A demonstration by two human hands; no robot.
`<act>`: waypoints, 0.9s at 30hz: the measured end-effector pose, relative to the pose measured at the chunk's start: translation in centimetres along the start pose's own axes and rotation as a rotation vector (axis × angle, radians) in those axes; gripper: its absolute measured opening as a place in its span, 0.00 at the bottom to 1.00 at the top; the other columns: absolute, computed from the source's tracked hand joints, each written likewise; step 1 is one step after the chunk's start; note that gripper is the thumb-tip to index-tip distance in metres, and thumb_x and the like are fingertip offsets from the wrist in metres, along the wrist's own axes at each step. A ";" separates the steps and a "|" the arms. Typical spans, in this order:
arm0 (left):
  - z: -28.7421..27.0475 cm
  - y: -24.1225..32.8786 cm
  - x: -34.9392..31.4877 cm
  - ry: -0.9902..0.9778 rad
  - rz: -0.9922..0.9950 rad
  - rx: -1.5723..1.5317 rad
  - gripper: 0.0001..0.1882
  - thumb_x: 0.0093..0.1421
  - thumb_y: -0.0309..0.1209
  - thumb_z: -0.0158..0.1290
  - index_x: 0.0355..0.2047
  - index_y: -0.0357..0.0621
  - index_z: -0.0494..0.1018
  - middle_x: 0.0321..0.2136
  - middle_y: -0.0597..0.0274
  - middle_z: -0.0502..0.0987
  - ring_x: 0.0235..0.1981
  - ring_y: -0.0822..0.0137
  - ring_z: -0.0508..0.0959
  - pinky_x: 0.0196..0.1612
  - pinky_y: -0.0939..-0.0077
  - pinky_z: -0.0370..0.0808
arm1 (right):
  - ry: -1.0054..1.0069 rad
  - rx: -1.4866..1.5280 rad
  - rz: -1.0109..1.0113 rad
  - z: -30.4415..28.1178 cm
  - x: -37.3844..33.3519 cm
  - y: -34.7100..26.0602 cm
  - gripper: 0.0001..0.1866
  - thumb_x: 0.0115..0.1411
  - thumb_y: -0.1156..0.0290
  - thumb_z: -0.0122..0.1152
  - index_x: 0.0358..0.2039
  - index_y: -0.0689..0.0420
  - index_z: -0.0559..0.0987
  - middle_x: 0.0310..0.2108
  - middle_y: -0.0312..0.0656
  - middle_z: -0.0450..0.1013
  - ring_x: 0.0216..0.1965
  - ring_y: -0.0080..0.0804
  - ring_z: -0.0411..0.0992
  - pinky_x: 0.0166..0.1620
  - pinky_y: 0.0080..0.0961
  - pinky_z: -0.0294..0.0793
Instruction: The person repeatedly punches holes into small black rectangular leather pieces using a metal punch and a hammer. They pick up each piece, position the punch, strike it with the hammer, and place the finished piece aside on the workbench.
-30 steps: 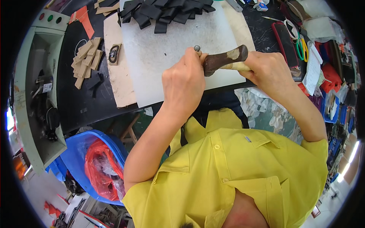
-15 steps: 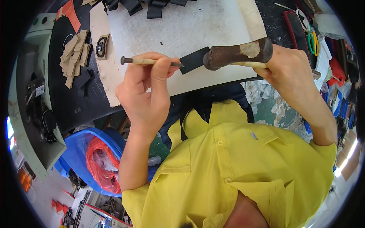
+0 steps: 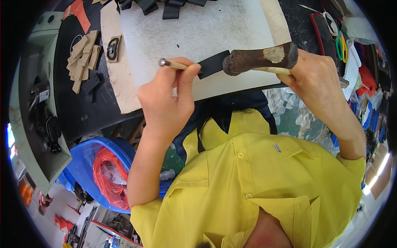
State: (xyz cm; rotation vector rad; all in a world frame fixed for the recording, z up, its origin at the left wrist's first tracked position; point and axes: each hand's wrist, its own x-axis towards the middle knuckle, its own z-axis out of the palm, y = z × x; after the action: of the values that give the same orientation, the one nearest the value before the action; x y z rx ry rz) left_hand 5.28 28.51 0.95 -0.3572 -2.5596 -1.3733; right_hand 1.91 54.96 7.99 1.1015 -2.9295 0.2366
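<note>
Where my forearms reach forward, a broad black-topped table (image 3: 70, 120) spreads before me, bearing a cream rectangular board (image 3: 120, 84) with a flat white sheet (image 3: 161, 39) over it. To my lower left stands a large blue plastic tub (image 3: 78, 171) holding a crumpled red plastic bag (image 3: 103, 186). On the sheet's far part lies a heap of flat black strips (image 3: 170, 11); left of the board is a loose pile of tan rectangular pieces (image 3: 84, 58).

My hands are apart: my right hand (image 3: 316, 76) is clenched round a pale-handled hammer with a thick dark-brown head (image 3: 248, 60), while my left hand (image 3: 165, 97) pinches a slim pale-shafted tool with a round metal end (image 3: 175, 65) between thumb and fingers. Between them, over the sheet, is a single black strip (image 3: 213, 65), its left end by my left fingertips. The hammer overlaps its right end in view; I cannot tell whether they touch. A tiny black fleck (image 3: 178, 46) lies beyond.
</note>
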 end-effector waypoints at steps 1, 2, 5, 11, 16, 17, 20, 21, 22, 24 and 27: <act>0.1 0.1 -0.1 0.006 0.069 0.095 0.06 0.63 0.22 0.56 0.32 0.32 0.71 0.30 0.55 0.82 0.27 0.70 0.83 0.32 0.81 0.79 | 0.002 0.003 0.003 0.0 -0.1 0.0 0.15 0.52 0.71 0.67 0.33 0.53 0.68 0.19 0.41 0.67 0.22 0.43 0.72 0.23 0.36 0.67; 0.2 0.2 -0.1 0.019 0.110 0.135 0.06 0.62 0.21 0.57 0.31 0.32 0.71 0.29 0.56 0.82 0.26 0.70 0.82 0.30 0.81 0.78 | 0.005 0.006 0.006 0.1 -0.1 0.0 0.15 0.52 0.71 0.67 0.34 0.53 0.68 0.19 0.41 0.67 0.22 0.43 0.72 0.23 0.36 0.67; 0.8 0.2 -0.2 0.090 0.238 0.239 0.09 0.58 0.20 0.61 0.27 0.36 0.70 0.27 0.57 0.81 0.18 0.68 0.78 0.23 0.79 0.73 | 0.024 -0.007 0.001 0.3 -0.3 -0.1 0.15 0.52 0.71 0.67 0.34 0.53 0.67 0.19 0.41 0.67 0.21 0.43 0.71 0.22 0.37 0.66; 1.3 0.1 -0.4 0.110 0.345 0.353 0.10 0.57 0.22 0.62 0.26 0.38 0.69 0.24 0.61 0.79 0.15 0.63 0.73 0.19 0.73 0.68 | 0.101 0.131 0.046 -1.8 0.8 0.1 0.09 0.56 0.71 0.66 0.32 0.54 0.72 0.22 0.43 0.73 0.23 0.42 0.73 0.24 0.33 0.70; 0.9 1.0 -0.1 0.076 0.320 0.334 0.10 0.57 0.24 0.62 0.27 0.38 0.69 0.21 0.58 0.76 0.16 0.59 0.75 0.19 0.71 0.70 | 0.563 1.098 0.056 -6.7 2.5 -1.5 0.09 0.65 0.66 0.60 0.31 0.56 0.75 0.18 0.32 0.70 0.14 0.18 0.62 0.19 0.16 0.55; 0.9 1.0 0.0 0.069 0.325 0.346 0.10 0.57 0.24 0.62 0.27 0.38 0.69 0.20 0.58 0.76 0.17 0.59 0.75 0.19 0.71 0.71 | 0.510 1.111 0.052 -6.8 2.4 -1.8 0.08 0.64 0.68 0.60 0.30 0.56 0.73 0.17 0.35 0.70 0.15 0.25 0.64 0.19 0.20 0.58; 0.9 0.8 0.1 0.046 0.328 0.357 0.10 0.58 0.25 0.61 0.27 0.38 0.69 0.19 0.57 0.75 0.17 0.57 0.75 0.19 0.70 0.71 | 0.238 0.148 0.008 -3.7 2.1 -1.7 0.11 0.59 0.69 0.64 0.30 0.57 0.70 0.17 0.44 0.72 0.20 0.47 0.73 0.23 0.35 0.70; 0.8 0.8 0.0 0.048 0.319 0.347 0.10 0.58 0.25 0.61 0.27 0.38 0.69 0.19 0.57 0.74 0.17 0.57 0.75 0.19 0.70 0.71 | 0.232 0.078 0.058 -3.8 2.1 -1.2 0.12 0.56 0.69 0.66 0.31 0.56 0.70 0.19 0.47 0.72 0.22 0.51 0.73 0.24 0.39 0.70; 0.9 0.7 0.0 0.050 0.309 0.331 0.10 0.58 0.25 0.61 0.27 0.38 0.69 0.19 0.57 0.74 0.17 0.57 0.75 0.19 0.70 0.71 | 0.222 0.007 0.109 -3.9 1.9 -0.3 0.13 0.54 0.68 0.67 0.32 0.56 0.70 0.20 0.50 0.72 0.24 0.54 0.73 0.25 0.42 0.71; 0.9 0.6 -0.2 0.060 0.301 0.345 0.10 0.59 0.26 0.61 0.28 0.38 0.70 0.20 0.58 0.75 0.17 0.57 0.75 0.20 0.70 0.71 | 0.147 0.026 0.115 -1.6 1.4 -0.2 0.14 0.54 0.68 0.67 0.31 0.55 0.69 0.20 0.48 0.73 0.25 0.52 0.74 0.26 0.43 0.71; 1.1 0.7 -0.3 0.067 0.272 0.359 0.08 0.59 0.25 0.60 0.28 0.37 0.70 0.21 0.58 0.76 0.18 0.57 0.76 0.20 0.70 0.70 | 0.070 0.054 0.052 1.0 1.2 -0.8 0.15 0.54 0.68 0.67 0.32 0.54 0.67 0.20 0.46 0.73 0.25 0.50 0.74 0.25 0.43 0.71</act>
State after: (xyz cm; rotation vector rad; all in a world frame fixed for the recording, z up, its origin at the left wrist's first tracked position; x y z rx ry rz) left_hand 5.71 29.81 0.82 -0.5561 -2.5204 -0.8007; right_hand 1.63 53.42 7.21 1.0021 -2.9088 0.3490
